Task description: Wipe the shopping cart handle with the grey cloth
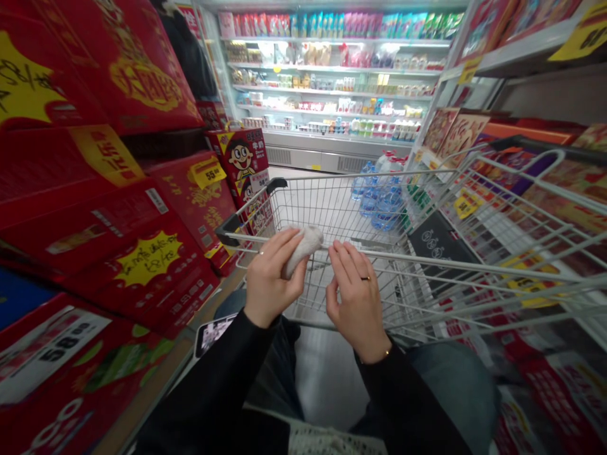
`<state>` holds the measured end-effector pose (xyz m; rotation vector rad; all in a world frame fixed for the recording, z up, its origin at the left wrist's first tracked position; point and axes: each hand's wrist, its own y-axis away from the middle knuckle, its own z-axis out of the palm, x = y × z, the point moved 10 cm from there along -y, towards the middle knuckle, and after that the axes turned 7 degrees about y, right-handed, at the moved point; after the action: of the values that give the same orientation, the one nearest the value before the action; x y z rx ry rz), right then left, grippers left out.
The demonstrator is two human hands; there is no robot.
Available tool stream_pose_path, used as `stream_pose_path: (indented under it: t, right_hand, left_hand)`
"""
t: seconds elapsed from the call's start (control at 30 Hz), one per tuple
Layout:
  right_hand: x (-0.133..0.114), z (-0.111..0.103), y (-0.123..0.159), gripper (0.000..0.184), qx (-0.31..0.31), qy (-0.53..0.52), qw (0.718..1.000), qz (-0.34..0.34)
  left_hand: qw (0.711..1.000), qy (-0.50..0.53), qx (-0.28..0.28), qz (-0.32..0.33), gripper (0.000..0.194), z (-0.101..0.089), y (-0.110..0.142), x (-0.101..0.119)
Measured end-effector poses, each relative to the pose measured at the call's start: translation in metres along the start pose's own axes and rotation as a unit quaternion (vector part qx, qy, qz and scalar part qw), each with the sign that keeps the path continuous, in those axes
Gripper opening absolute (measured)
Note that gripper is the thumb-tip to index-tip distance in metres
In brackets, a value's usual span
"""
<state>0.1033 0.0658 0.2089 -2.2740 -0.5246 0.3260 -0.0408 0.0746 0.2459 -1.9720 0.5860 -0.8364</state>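
Observation:
My left hand is closed round a pale grey cloth, which is bunched against the upper rail of a wire shopping cart. To its right, my right hand rests with its fingertips on the same rail, the fingers lying side by side over the metal. No object shows in the right hand; its palm side is hidden. The cart stands just in front of my knees, its basket stretching away to the right. Black plastic corners cap its left end.
Stacked red boxes with yellow price signs line the left. A phone lies by my left forearm. Bottled water packs stand beyond the cart. A lit refrigerated shelf is at the back; stocked shelves rise on the right.

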Motion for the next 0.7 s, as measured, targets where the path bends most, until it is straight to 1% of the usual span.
stream_pose_path:
  t: [0.07, 0.13, 0.2, 0.27, 0.33, 0.37, 0.43, 0.6, 0.63, 0.7]
  right_hand:
    - [0.003, -0.002, -0.001, 0.067, -0.009, -0.003, 1.0, -0.017]
    - [0.012, -0.008, 0.001, 0.065, -0.006, 0.0, 1.0, -0.028]
    - [0.033, -0.021, 0.004, 0.062, 0.025, 0.024, 0.999, -0.014]
    - [0.059, -0.038, 0.01, 0.06, 0.071, 0.069, 0.995, 0.022]
    - [0.078, -0.05, 0.017, 0.059, 0.101, 0.103, 0.988, 0.045]
    - [0.083, -0.054, 0.019, 0.059, 0.107, 0.112, 0.987, 0.051]
    - [0.084, -0.056, 0.021, 0.059, 0.112, 0.119, 0.985, 0.059]
    - [0.066, -0.046, 0.019, 0.065, 0.098, 0.113, 0.987, 0.063]
    - [0.065, -0.044, 0.019, 0.067, 0.09, 0.11, 0.988, 0.061]
    - [0.068, -0.043, 0.021, 0.069, 0.076, 0.11, 0.989, 0.061]
  left_hand:
    - [1.0, -0.002, 0.001, -0.004, 0.036, -0.001, -0.002, -0.003]
    - [1.0, -0.015, 0.007, -0.018, 0.033, -0.008, -0.005, -0.016]
    - [0.998, -0.041, 0.018, -0.04, 0.031, -0.019, -0.007, -0.033]
    - [0.996, -0.064, 0.032, -0.056, 0.031, -0.03, -0.008, -0.047]
    - [0.995, -0.077, 0.038, -0.059, 0.03, -0.032, -0.009, -0.05]
    - [0.995, -0.078, 0.037, -0.054, 0.03, -0.03, -0.009, -0.047]
    - [0.996, -0.071, 0.035, -0.041, 0.031, -0.02, -0.009, -0.035]
    - [1.0, -0.028, 0.002, -0.005, 0.038, 0.018, -0.006, 0.009]
    - [1.0, -0.026, -0.003, -0.001, 0.039, 0.022, -0.006, 0.014]
    - [1.0, -0.026, -0.003, 0.002, 0.04, 0.024, -0.007, 0.018]
